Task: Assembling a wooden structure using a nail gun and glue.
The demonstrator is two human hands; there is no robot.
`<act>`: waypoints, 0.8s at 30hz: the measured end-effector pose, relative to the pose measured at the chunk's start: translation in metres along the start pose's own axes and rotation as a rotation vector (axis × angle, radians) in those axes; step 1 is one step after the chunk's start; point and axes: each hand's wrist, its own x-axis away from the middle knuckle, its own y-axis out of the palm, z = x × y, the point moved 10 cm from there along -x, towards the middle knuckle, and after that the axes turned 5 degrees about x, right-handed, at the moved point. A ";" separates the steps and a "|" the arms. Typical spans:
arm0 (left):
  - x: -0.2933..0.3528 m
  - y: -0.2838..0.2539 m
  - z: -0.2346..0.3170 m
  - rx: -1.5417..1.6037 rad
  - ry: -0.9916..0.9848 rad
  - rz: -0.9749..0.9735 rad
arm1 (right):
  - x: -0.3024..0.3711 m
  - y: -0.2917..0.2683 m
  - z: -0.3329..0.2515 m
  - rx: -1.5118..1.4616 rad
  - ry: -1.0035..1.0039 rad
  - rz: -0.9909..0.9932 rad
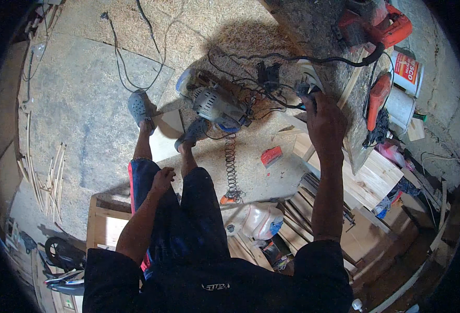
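View from above of a person standing on a sawdust-strewn floor (84, 104) beside a table (313, 31) — a rough board top that runs along the upper right. The right hand (321, 117) reaches forward to the table's near edge and closes around a dark plug or switch (305, 88) where a black cable (292, 58) ends, just beside a white fitting (308, 70); the fingers are curled on it, though how firmly cannot be told. The left hand (163, 177) hangs loosely curled at the thigh, holding nothing. On the floor before the feet lies a grey power saw (217, 104), with a coiled cord (231, 156) trailing from it and a small red block (271, 155) near that. An orange power tool (378, 26) sits at the table's far end; an orange drill (378, 99) rests at its right edge, near a white can (407, 70). Stacked boards (365, 177) lie below the table.

Risk, as judged: tangled cables around the plug may snag — a tug could drag a tool off the table's edge. The saw and cord lie close to the feet, so a step forward might trip or catch.
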 end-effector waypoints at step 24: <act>0.000 -0.001 0.003 -0.015 0.033 0.084 | -0.007 0.009 0.009 0.141 -0.063 0.112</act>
